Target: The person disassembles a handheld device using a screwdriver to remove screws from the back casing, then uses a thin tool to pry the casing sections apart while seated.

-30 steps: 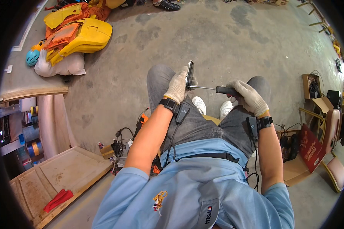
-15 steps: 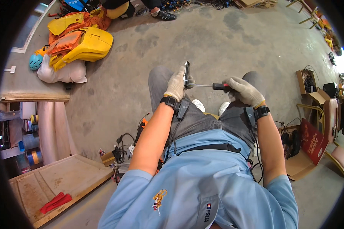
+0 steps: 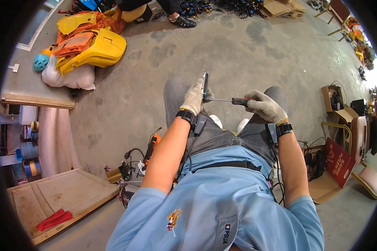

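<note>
My gloved left hand (image 3: 194, 97) grips a thin, dark flat part (image 3: 205, 86) with a shiny edge, held on edge above my lap; its exact kind does not show. In my gloved right hand (image 3: 265, 106) is a screwdriver (image 3: 240, 101) with a black and red handle, the fingers closed round it. The screwdriver's shaft lies level and points left, its tip at the lower part of the flat piece. Whether the tip sits in a screw is too small to see.
Yellow and orange plastic shells (image 3: 97, 48) lie on a white sack (image 3: 71, 77) at far left. A wooden panel (image 3: 77, 190) with a red cloth (image 3: 54, 219) is at near left. Open cardboard boxes (image 3: 331, 171) and a chair (image 3: 370, 178) stand at right. Another person's shoe (image 3: 182, 21) shows at the top.
Both hands, the flat part and the screwdriver sit slightly lower in the picture. The right fingers have shifted on the handle. The whole view has tilted a little.
</note>
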The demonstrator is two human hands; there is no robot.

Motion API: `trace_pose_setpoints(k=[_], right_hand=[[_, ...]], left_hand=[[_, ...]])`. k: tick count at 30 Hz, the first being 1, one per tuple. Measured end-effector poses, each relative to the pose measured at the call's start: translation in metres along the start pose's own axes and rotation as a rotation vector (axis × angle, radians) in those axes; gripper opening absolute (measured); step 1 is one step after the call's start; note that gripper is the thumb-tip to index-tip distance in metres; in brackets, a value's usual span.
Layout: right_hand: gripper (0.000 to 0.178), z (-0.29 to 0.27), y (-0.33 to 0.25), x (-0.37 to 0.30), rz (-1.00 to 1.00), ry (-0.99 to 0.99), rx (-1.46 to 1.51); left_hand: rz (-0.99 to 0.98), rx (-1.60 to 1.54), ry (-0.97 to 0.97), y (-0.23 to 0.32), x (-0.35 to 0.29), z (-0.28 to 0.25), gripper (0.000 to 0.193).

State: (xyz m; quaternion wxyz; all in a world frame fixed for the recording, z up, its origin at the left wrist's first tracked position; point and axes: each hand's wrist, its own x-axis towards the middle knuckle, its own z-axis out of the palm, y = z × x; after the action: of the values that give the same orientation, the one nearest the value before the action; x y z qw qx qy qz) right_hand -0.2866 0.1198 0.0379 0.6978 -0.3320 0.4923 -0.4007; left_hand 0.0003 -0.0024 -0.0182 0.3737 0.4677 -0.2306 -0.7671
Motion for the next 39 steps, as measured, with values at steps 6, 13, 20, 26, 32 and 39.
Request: trace_pose_setpoints(k=[6, 13, 20, 26, 32, 39], right_hand=[[0.04, 0.019, -0.013, -0.005, 0.134, 0.053, 0.038], [0.036, 0.011, -0.002, 0.001, 0.055, 0.077, -0.029], [0.034, 0.01, -0.004, 0.001, 0.066, 0.071, -0.016], [0.034, 0.01, -0.008, -0.003, 0.053, 0.144, 0.072], [0.043, 0.008, -0.006, -0.002, 0.045, 0.065, 0.092], [0.035, 0.01, -0.011, -0.005, 0.054, -0.019, -0.09]], left_hand=[[-0.026, -0.037, 0.021, 0.001, -0.002, 0.0, 0.04], [0.004, -0.012, 0.033, -0.001, -0.003, 0.001, 0.039], [0.018, -0.019, 0.039, 0.001, -0.005, 0.0, 0.039], [-0.003, 0.018, 0.056, 0.005, -0.009, 0.003, 0.042], [0.005, 0.065, -0.005, 0.003, -0.007, -0.002, 0.049], [0.029, 0.181, -0.049, 0.006, -0.013, 0.005, 0.051]])
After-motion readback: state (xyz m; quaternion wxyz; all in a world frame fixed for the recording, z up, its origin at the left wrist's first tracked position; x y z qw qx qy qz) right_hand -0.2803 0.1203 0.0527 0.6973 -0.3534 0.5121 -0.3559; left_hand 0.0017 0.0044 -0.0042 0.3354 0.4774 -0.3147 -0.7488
